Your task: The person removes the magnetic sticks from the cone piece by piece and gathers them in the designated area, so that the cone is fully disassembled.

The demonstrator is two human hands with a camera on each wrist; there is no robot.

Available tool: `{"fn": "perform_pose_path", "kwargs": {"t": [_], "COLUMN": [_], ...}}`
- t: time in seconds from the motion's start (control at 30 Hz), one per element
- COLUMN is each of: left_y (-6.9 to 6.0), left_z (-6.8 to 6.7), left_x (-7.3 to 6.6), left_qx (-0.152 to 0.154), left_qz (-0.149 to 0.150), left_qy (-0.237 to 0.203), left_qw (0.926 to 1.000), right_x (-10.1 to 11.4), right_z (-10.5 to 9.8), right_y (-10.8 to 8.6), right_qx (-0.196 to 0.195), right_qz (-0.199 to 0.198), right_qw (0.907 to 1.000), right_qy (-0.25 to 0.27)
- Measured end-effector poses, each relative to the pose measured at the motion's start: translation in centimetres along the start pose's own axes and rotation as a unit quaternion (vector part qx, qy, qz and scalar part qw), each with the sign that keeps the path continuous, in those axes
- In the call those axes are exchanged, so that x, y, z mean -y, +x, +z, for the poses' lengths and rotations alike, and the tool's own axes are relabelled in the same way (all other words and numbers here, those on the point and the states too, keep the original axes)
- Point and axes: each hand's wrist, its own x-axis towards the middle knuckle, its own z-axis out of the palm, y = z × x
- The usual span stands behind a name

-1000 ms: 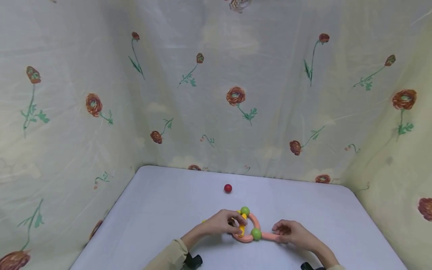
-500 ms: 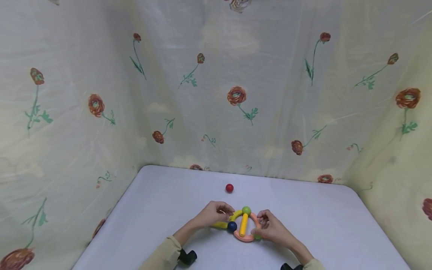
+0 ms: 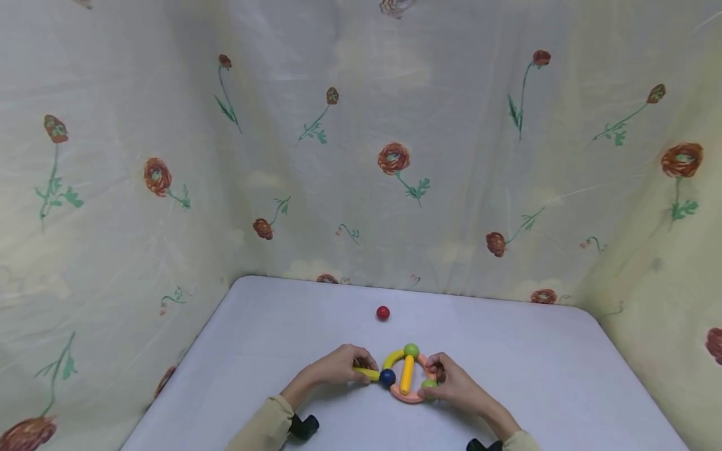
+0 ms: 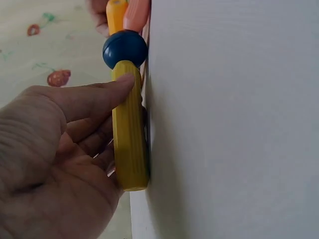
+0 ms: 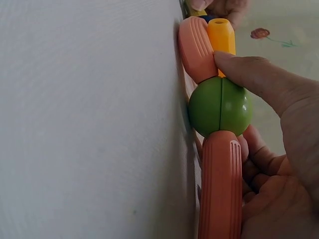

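Note:
A ring of magnetic rods and balls lies on the table. My left hand (image 3: 341,364) pinches a straight yellow rod (image 4: 130,144) that joins the dark blue ball (image 3: 387,378). On the ring's other side my right hand (image 3: 455,387) holds the near green ball (image 5: 219,107), its thumb by the curved pink rod (image 5: 197,47). From that ball a straight pink rod (image 5: 220,189) runs out under the hand. A curved yellow rod (image 3: 393,358) leads to the far green ball (image 3: 411,350). An orange-yellow rod (image 3: 407,374) slants across the ring's middle.
A red ball (image 3: 383,312) sits apart, farther back on the white table (image 3: 293,319). Flower-printed cloth (image 3: 361,188) hangs behind the table and at both sides.
My left hand has left the orange-yellow rod and moved left to the straight yellow rod. My right hand has shifted left, from the straight pink rod to the near green ball.

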Motion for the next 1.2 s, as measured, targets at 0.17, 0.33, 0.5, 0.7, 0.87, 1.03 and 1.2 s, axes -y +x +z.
{"fn": "perform_pose_path", "kwargs": {"t": [0.17,0.33,0.5,0.7,0.87,1.03,1.2], "left_y": [0.0,-0.1,0.2,2.2,4.5,6.3,6.9], "left_z": [-0.2,-0.8,-1.9,-3.3,-4.0,-4.0,-3.7], "left_x": [-0.1,-0.3,0.2,1.5,2.1,2.7,3.1], "left_qx": [0.011,0.031,0.011,-0.089,-0.137,-0.17,-0.168], "left_qz": [-0.004,-0.001,-0.008,-0.008,-0.021,-0.042,-0.051], "left_qy": [0.017,0.033,0.048,0.036,0.049,0.053,0.07], "left_qw": [0.9998,0.999,0.9988,0.9954,0.9892,0.9832,0.9819], "right_x": [0.1,0.2,0.2,0.2,0.1,0.0,-0.2], "right_z": [0.0,0.2,0.2,0.1,0.0,-0.1,-0.2], "right_y": [-0.1,-0.2,0.0,0.1,0.1,0.0,0.0], "right_qx": [0.001,-0.001,-0.001,0.001,0.002,0.007,0.01], "right_qz": [0.001,0.008,0.016,0.019,0.017,-0.002,-0.015], "right_qw": [1.0,1.0,0.9999,0.9998,0.9999,1.0,0.9998], "right_qy": [-0.001,-0.004,-0.006,-0.007,-0.003,0.001,-0.001]}}
